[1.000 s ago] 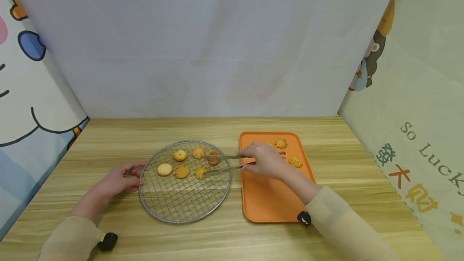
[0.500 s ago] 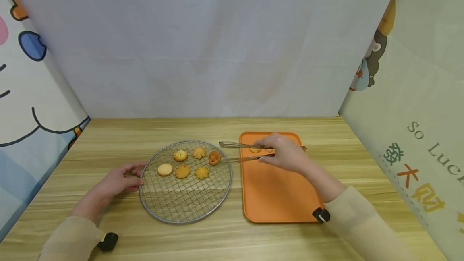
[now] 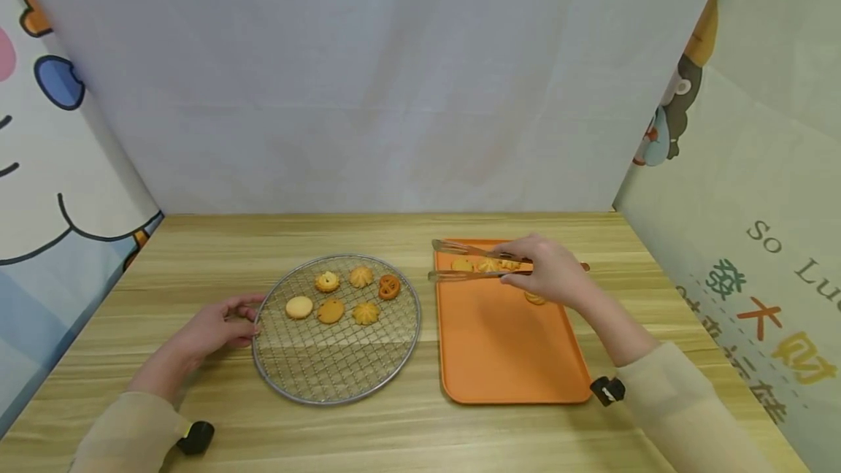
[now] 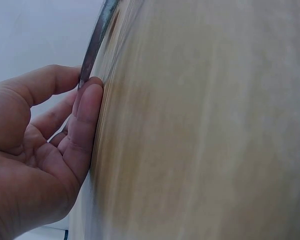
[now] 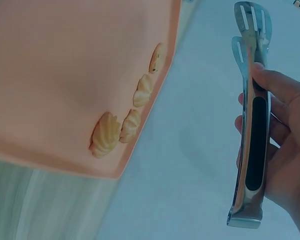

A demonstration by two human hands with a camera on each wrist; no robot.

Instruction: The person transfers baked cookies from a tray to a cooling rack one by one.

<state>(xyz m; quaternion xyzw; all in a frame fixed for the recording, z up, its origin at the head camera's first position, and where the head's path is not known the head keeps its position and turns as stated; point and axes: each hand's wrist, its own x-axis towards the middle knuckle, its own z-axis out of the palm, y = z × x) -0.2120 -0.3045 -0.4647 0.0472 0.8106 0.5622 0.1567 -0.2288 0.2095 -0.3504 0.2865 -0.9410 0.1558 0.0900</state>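
Note:
My left hand [image 3: 213,328] pinches the left rim of a round wire rack [image 3: 328,367]; thumb and fingertips meet at the metal edge [image 4: 92,52] in the left wrist view. On the rack lie several cookies, among them a dark brown round one [image 3: 389,286] at the right and a star-shaped one [image 3: 366,313]. My right hand [image 3: 555,272] holds metal tongs [image 5: 258,145] with dark grip pads. The arms of the tongs stand apart over the far part of an orange tray [image 3: 512,356], nothing between their tips. Several cookies [image 5: 106,135] lie in the tray, partly hidden by hand and tongs.
Rack and tray stand side by side on a wood-grain table [image 3: 368,440], a narrow strip between them. A pale curtain [image 3: 394,93] rises behind the table. Printed cloths flank it at left [image 3: 98,166] and right [image 3: 736,130].
My right hand has carried the tongs from around the dark brown cookie on the rack rightward to over the tray. That cookie stays on the rack. My left hand has not moved.

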